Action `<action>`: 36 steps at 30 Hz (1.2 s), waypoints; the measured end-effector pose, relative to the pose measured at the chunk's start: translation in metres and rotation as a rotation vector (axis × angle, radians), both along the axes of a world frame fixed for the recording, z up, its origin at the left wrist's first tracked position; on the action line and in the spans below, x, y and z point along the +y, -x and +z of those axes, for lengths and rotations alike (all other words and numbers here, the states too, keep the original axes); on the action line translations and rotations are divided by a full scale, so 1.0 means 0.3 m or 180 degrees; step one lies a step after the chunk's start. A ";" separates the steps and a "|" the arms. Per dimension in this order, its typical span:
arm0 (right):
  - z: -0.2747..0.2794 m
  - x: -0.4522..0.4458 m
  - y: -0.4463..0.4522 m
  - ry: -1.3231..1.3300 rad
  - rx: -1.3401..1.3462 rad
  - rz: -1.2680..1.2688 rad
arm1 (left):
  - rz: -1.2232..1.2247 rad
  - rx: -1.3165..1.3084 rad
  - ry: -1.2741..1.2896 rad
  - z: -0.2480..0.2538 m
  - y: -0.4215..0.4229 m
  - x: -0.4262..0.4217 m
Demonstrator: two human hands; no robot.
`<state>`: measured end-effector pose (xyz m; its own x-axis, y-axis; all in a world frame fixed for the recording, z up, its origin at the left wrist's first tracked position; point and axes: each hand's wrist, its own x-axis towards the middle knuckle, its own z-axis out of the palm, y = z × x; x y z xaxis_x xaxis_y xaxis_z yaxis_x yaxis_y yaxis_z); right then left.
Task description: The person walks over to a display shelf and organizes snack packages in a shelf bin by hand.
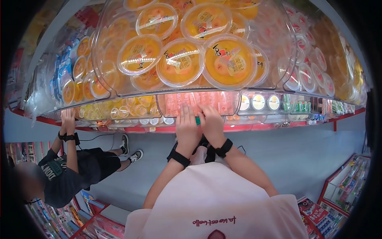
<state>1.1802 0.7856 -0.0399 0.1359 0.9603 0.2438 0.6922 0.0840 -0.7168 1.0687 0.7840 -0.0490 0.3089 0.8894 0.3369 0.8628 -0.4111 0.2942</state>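
Observation:
My left hand point(187, 125) rests at the front of a clear bin of pink packets point(199, 98), its fingers stretched out over them. Close beside it, my right hand point(212, 122) reaches to the same packets with fingers extended and slightly bent. Between the two hands shows a small green thing point(197, 120); its kind is unclear. Both hands touch or nearly touch the packets, which stand upright side by side. Black bands circle both wrists.
Above hangs a clear bin of round orange fruit cups point(229, 63). Lidded cups point(259, 102) stand right of the packets, small yellow cups point(131, 109) left. A co-worker point(79, 171) stands at the left with hands at the shelf. Low display racks point(346, 183) stand behind.

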 end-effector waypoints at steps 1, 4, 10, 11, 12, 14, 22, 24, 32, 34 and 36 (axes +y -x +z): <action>0.001 0.001 -0.005 -0.0007 -0.0020 0.0000 | 0.0028 -0.0055 -0.0015 -0.001 -0.002 0.001; -0.003 -0.004 -0.008 -0.0218 0.0188 -0.0002 | 0.0003 0.0015 0.0002 0.007 0.002 0.002; -0.009 0.000 -0.018 0.0006 0.0419 0.0053 | -0.0001 0.0123 -0.0064 -0.004 0.007 0.008; -0.013 0.001 -0.019 -0.0007 0.0414 0.0073 | -0.0012 0.0127 -0.0065 -0.005 0.007 0.008; -0.013 0.001 -0.019 -0.0017 0.0410 0.0090 | -0.0028 0.0142 -0.0058 -0.005 0.010 0.008; -0.001 -0.001 -0.021 -0.0019 0.0376 0.0104 | -0.0052 0.0160 -0.0048 -0.006 0.012 0.008; -0.008 0.017 -0.018 -0.0293 -0.0054 0.0156 | -0.0059 0.0175 0.0150 0.008 0.021 0.008; 0.004 0.019 -0.018 -0.0382 -0.0337 0.0234 | -0.0077 0.0205 0.0116 -0.003 0.023 0.013; 0.003 0.034 0.004 -0.0406 -0.0741 0.0163 | -0.0117 0.0304 0.0137 0.000 0.027 0.012; 0.006 0.043 0.002 -0.0258 -0.0757 0.0181 | -0.0118 0.0339 0.0203 0.008 0.025 0.014; 0.001 0.052 0.000 -0.0246 -0.0863 0.0187 | -0.0043 0.0280 0.0231 0.014 0.016 0.008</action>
